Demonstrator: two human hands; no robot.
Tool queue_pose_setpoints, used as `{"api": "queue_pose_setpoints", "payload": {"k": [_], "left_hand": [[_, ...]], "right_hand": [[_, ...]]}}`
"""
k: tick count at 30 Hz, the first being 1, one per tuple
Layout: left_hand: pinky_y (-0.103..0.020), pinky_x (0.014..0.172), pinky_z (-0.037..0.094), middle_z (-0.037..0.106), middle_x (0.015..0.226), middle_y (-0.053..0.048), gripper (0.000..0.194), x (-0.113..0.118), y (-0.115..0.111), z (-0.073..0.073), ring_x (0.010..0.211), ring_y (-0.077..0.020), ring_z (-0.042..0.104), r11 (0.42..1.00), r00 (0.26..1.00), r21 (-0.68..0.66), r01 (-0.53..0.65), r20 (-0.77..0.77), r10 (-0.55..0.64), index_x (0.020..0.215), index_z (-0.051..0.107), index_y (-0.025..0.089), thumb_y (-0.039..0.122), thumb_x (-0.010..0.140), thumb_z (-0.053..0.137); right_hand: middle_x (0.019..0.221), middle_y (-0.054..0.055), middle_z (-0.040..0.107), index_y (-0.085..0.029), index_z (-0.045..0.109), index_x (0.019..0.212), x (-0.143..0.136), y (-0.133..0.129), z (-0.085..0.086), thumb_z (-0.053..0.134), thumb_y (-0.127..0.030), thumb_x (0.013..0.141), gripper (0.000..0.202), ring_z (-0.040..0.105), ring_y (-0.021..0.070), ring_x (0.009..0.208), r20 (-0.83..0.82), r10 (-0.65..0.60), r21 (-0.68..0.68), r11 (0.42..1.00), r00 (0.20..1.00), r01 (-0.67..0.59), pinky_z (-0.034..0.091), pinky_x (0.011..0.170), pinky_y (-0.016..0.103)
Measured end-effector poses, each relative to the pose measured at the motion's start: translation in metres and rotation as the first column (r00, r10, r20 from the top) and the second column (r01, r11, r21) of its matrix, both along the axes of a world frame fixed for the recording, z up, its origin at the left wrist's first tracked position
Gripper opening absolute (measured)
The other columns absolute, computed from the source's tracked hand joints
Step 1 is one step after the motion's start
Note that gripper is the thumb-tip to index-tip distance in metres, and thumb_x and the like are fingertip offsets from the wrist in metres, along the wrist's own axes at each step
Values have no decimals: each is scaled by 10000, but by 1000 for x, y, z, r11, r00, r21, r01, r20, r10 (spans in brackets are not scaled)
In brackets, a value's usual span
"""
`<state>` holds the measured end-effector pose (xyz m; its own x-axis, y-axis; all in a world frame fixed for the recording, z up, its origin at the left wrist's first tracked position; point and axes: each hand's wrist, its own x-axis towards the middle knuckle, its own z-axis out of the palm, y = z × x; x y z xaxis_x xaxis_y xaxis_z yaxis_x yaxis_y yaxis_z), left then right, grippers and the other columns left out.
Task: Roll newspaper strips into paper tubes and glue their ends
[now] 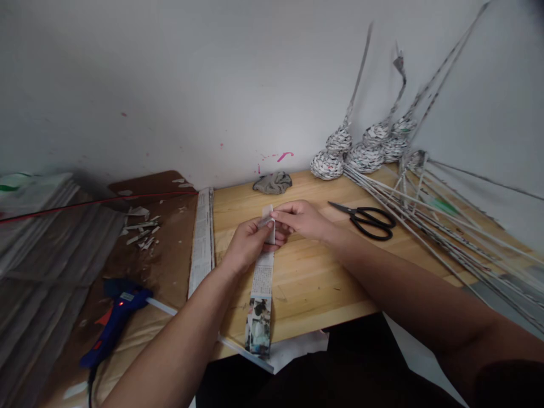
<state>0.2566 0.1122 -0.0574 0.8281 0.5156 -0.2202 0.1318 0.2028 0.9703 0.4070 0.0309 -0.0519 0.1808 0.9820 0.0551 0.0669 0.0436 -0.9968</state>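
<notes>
A long folded strip of newspaper runs from my hands down past the table's near edge, its lower end showing a printed picture. My left hand pinches the strip near its top, thumb lying across it. From the other side, the fingers of my right hand grip the same top end, some curling behind the paper. To the right lie black-handled scissors, blades pointing toward the upper left, apart from my hand.
A blue glue gun with a lit red light lies at left on brown board. Newspaper strips lie along the table's left edge. A grey cloth sits by the wall. Woven paper gourds and several paper rods occupy the right.
</notes>
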Motion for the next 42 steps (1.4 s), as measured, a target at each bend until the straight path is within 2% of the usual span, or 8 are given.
{"api": "queue_pose_setpoints", "payload": {"k": [11,15,25,30,33,35,38,42], "left_hand": [[-311,699,565,742,810,-127,431,1,0,-2,725,-186,702,999,1000,-36,-11,-1,11,881,697,108,529,802,647],[-334,707,573,743,815,-135,454,1,1,-3,719,-194,704,998,1000,-62,-22,-9,22,887,706,103,544,793,648],[-331,698,572,747,830,-140,444,2,0,-2,753,-206,705,998,1000,-62,-24,7,24,873,707,104,537,790,650],[-317,692,570,747,801,-125,376,1,0,-2,735,-196,710,996,998,-72,-59,-8,59,961,678,111,464,850,608],[-294,671,568,745,781,-116,312,2,0,1,711,-181,707,991,995,-85,-99,-25,97,986,663,109,391,898,562],[-279,665,567,744,775,-113,292,3,-1,4,702,-171,705,990,994,-92,-110,-35,107,990,661,105,357,923,530],[-260,641,563,741,761,-114,278,4,-1,7,675,-161,699,987,990,-95,-132,-56,127,988,661,94,317,943,500],[-254,613,560,740,758,-118,271,4,0,9,648,-157,693,983,988,-103,-151,-60,146,988,657,88,289,954,478]], "right_hand": [[559,-33,479,-175,558,635,-11,2,-7,543,-433,859,342,404,97,524,122,-199,32,980,972,197,318,510,243],[548,-40,447,-187,513,613,-15,2,-6,537,-423,859,341,400,103,530,123,-207,26,978,971,205,327,517,243],[539,-30,530,-173,627,684,-18,3,-12,650,-490,795,337,445,105,502,-6,-263,12,965,965,263,369,493,243],[698,13,631,-169,662,750,-4,9,-14,629,-492,828,333,533,124,619,99,-323,89,945,941,315,406,568,246],[888,58,683,-175,689,982,15,23,-17,634,-432,845,296,593,163,791,305,-451,173,893,839,416,447,714,281],[918,72,667,-177,672,1052,28,36,-19,693,-424,802,352,585,189,835,519,-496,216,864,696,455,442,755,307],[945,88,663,-169,667,996,43,58,-20,743,-392,755,337,578,215,862,742,-456,196,849,492,491,431,779,328],[862,85,687,-156,691,878,49,75,-18,642,-309,849,163,604,220,826,811,-380,112,847,444,520,430,751,322]]}}
